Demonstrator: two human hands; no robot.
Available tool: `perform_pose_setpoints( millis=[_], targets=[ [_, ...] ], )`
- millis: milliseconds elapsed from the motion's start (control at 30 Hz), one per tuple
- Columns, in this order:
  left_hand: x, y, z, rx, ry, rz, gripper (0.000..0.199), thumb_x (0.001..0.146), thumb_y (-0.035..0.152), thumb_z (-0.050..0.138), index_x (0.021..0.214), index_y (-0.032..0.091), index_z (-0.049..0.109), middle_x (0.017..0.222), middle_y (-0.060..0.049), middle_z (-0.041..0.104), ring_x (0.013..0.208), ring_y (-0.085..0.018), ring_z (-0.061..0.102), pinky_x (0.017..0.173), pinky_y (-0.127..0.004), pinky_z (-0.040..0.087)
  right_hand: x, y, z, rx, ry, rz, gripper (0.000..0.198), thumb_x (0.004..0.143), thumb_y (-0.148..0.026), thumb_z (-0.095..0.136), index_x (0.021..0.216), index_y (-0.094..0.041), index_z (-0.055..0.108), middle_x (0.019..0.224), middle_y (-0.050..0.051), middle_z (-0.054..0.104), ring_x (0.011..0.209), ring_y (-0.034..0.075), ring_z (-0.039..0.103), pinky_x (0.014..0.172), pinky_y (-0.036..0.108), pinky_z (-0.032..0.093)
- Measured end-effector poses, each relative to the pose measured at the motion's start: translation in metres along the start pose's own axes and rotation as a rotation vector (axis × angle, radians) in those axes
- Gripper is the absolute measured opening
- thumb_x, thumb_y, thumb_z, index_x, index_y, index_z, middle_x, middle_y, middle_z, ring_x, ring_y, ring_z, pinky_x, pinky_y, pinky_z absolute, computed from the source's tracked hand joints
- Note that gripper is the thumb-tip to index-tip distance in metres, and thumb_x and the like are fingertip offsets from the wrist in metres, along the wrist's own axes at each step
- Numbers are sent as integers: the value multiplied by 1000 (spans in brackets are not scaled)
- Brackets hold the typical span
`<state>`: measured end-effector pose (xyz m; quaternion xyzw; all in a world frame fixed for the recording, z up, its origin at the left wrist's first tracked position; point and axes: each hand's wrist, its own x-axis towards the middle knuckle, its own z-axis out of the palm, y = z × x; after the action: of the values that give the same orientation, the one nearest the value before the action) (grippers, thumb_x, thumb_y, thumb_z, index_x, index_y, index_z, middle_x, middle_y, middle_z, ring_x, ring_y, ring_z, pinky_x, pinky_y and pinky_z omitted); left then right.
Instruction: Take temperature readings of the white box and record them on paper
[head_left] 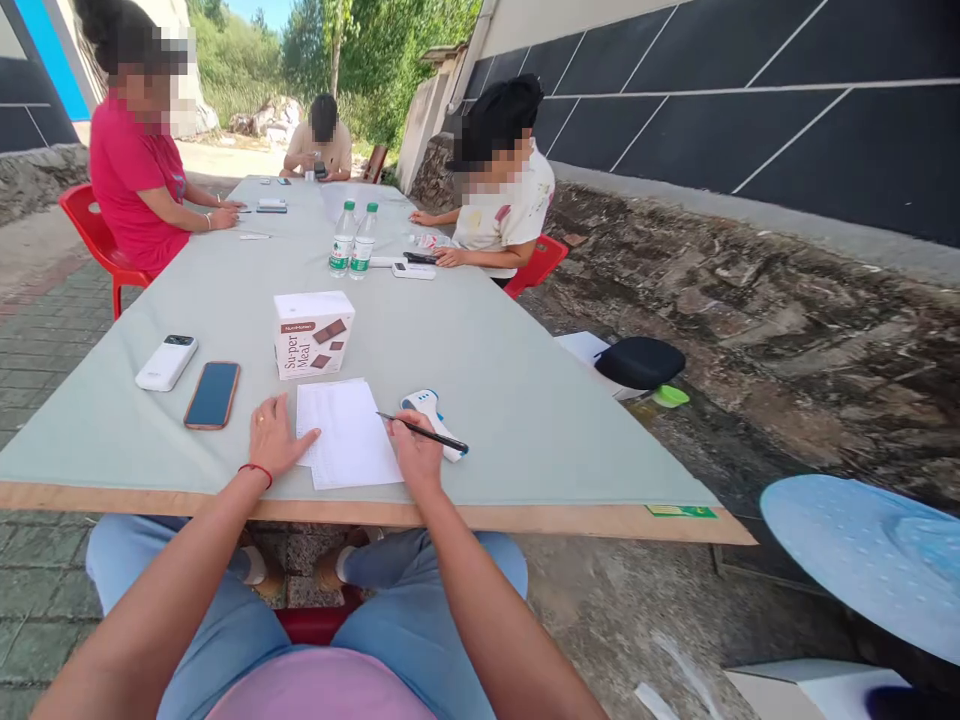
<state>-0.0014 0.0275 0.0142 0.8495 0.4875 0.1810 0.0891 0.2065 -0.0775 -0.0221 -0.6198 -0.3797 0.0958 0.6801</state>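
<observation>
Before us, near the front edge of the desk (555,430), lie white sheets of paper (349,435), slightly overlapped, and our right hand (418,455) grasps a black pen (431,434), its tip at their right edge; we cannot tell whether it touches. Our left hand (276,437), fingers loosely spread and gripping nothing, rests at the left edge, thumb over the paper. A white infrared thermometer (426,402) lies just beyond the right hand, partly covered by it. Behind the sheets stands an upright Super Meal box (309,340); to our left lie a smartphone (213,396) and a white power bank (166,362). Farther off, two green-capped water bottles (363,243) stand together, and three people (139,175) sit around the desk.
</observation>
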Motion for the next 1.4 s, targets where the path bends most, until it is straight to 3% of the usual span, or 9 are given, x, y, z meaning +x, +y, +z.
perform_pose_setpoints(
  millis=[100, 267, 467, 733, 1067, 1400],
  targets=[
    [-19, 11, -7, 57, -29, 52, 84, 74, 64, 60, 136, 11, 40, 134, -21, 47, 131, -34, 39, 114, -51, 23, -2, -10, 5, 120, -109, 146, 23, 80, -38, 53, 91, -20, 64, 73, 2, 66, 70, 18, 63, 67, 34, 50],
    [-22, 21, -6, 148, -87, 39, 88, 72, 69, 59, 137, 12, 42, 141, -23, 42, 134, -37, 35, 114, -55, 18, -12, -12, 23, 114, -155, 255, 14, 68, -33, 62, 75, -21, 58, 61, -4, 57, 53, 12, 50, 53, 26, 42],
    [-22, 23, -4, 189, -140, 47, 89, 75, 70, 53, 141, 13, 39, 146, -23, 38, 139, -37, 29, 115, -56, 15, -23, -12, 25, -11, -250, 219, 12, 64, -30, 56, 72, -22, 60, 66, -1, 62, 62, 16, 54, 61, 30, 45],
    [-23, 24, -1, 144, -149, 45, 85, 74, 71, 55, 137, 14, 45, 147, -21, 38, 140, -39, 27, 115, -56, 12, -26, -18, 26, -135, -254, 179, 11, 66, -33, 55, 65, -22, 58, 61, -2, 59, 59, 15, 51, 59, 30, 44],
    [-24, 24, -1, 86, -158, 31, 86, 74, 68, 58, 137, 11, 46, 147, -23, 37, 141, -41, 26, 116, -55, 9, -27, -16, 25, -172, -293, 166, 13, 66, -33, 55, 61, -22, 57, 59, -2, 60, 58, 15, 51, 57, 28, 42],
    [-24, 25, -1, 179, -159, 41, 88, 75, 72, 54, 139, 13, 45, 148, -22, 37, 141, -37, 27, 115, -55, 14, -28, -13, 24, -220, -328, 150, 11, 70, -32, 55, 64, -23, 58, 61, -3, 60, 63, 17, 53, 62, 30, 42]
  ],
)
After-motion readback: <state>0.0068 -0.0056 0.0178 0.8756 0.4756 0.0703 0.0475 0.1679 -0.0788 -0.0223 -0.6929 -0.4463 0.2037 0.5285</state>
